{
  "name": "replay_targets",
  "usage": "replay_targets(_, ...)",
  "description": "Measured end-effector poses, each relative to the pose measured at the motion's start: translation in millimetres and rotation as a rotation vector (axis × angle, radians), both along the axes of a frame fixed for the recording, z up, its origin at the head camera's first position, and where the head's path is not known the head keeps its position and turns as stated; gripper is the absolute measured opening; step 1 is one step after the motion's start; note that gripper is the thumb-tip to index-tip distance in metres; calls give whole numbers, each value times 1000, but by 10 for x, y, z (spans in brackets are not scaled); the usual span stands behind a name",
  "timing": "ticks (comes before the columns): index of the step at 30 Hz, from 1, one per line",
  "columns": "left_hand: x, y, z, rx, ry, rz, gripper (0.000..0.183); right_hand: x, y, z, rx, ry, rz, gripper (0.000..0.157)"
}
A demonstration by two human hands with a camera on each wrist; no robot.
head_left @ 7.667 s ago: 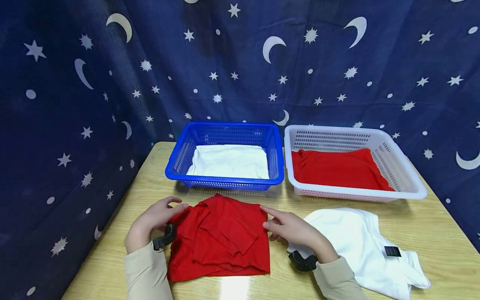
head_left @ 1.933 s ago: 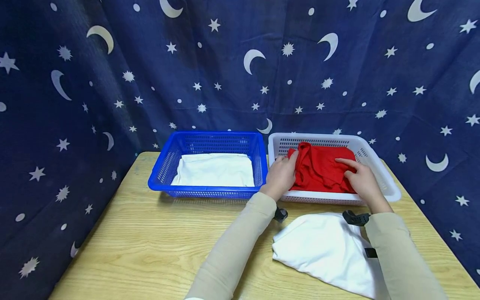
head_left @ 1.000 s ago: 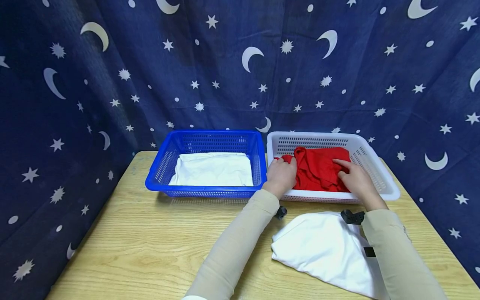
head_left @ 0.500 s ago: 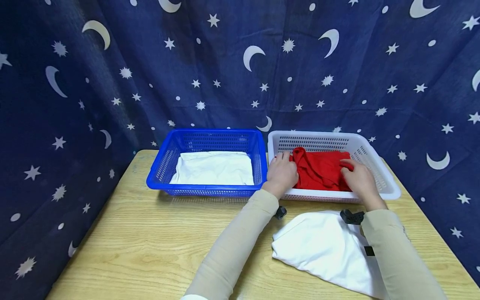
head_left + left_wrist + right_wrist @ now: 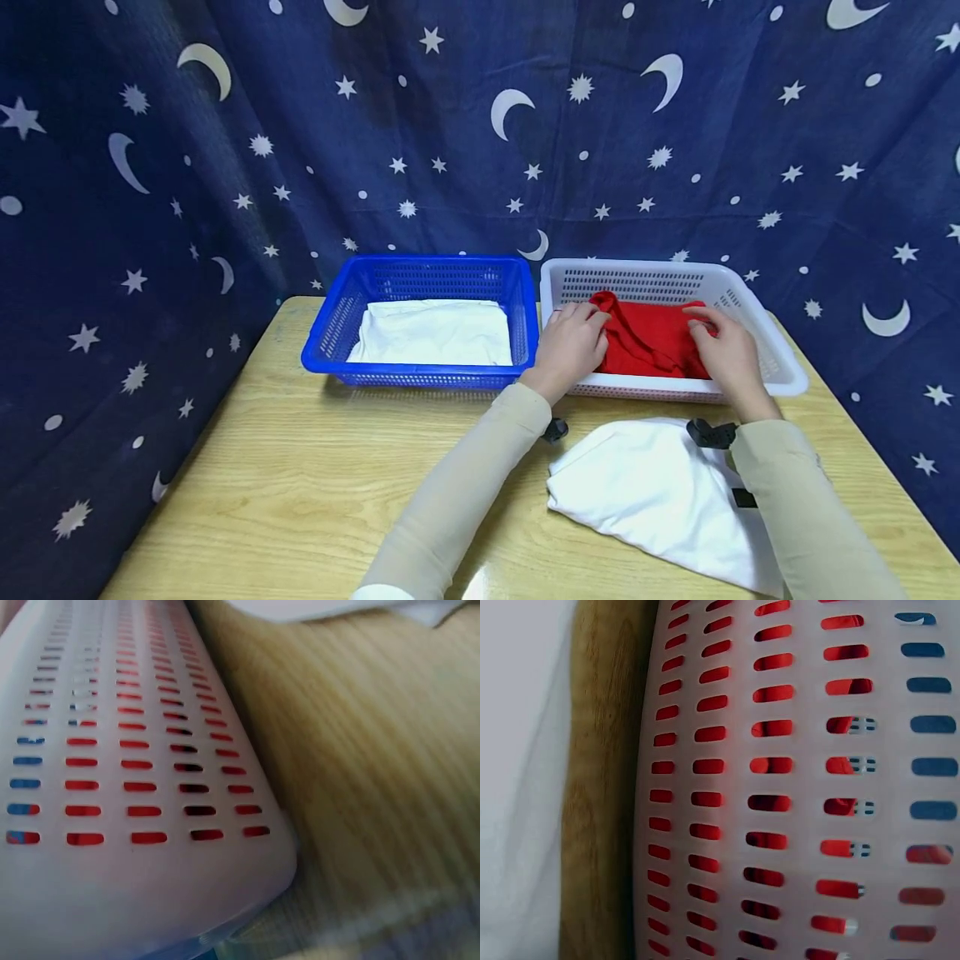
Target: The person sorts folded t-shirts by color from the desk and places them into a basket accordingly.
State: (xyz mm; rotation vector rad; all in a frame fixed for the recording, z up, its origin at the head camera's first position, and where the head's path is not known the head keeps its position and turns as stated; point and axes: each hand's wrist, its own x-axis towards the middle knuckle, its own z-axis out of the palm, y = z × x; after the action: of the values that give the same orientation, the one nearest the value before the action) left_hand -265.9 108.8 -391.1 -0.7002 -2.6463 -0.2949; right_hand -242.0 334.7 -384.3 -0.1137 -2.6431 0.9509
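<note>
In the head view, red folded shirts (image 5: 651, 333) lie in the white basket (image 5: 776, 367) at the right, one end bunched up. My left hand (image 5: 572, 343) is over the basket's left end beside the bunched cloth, its fingers loosely bent. At the right end of the red cloth is my right hand (image 5: 726, 348), thumb and index finger apart in a curve with no cloth seen pinched between them. Neither hand shows in the wrist views; there the basket's slotted wall (image 5: 105, 885) fills much of the picture, with red cloth behind the slots.
To the left stands a blue basket (image 5: 420, 372) with a folded white garment (image 5: 435, 333) inside. A white shirt (image 5: 652, 492) with a black label lies on the wooden table (image 5: 300, 467) in front of the white basket, partly under my right forearm. A star-patterned curtain (image 5: 450, 125) hangs behind.
The red shirt has moved from the table into the white basket. Over the last second, my left fingers have come away from the cloth's left edge and my right hand has lifted slightly.
</note>
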Motion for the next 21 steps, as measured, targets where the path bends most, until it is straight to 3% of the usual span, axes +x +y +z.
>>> replay_targets(5,91,-45,-8,60,-18,-41,30,41,-61,58,-1,42,85,35)
replay_targets(13,323,-166,21,214,-22,-87,25,311,-167,257,-22,-33,222,44)
replay_targets(16,441,-237,40,312,-74,-127,23,476,-166,286,-28,-35,250,39)
replay_targets(21,618,-435,-36,574,-246,-130,20,763,-93,264,-128,-69,306,33)
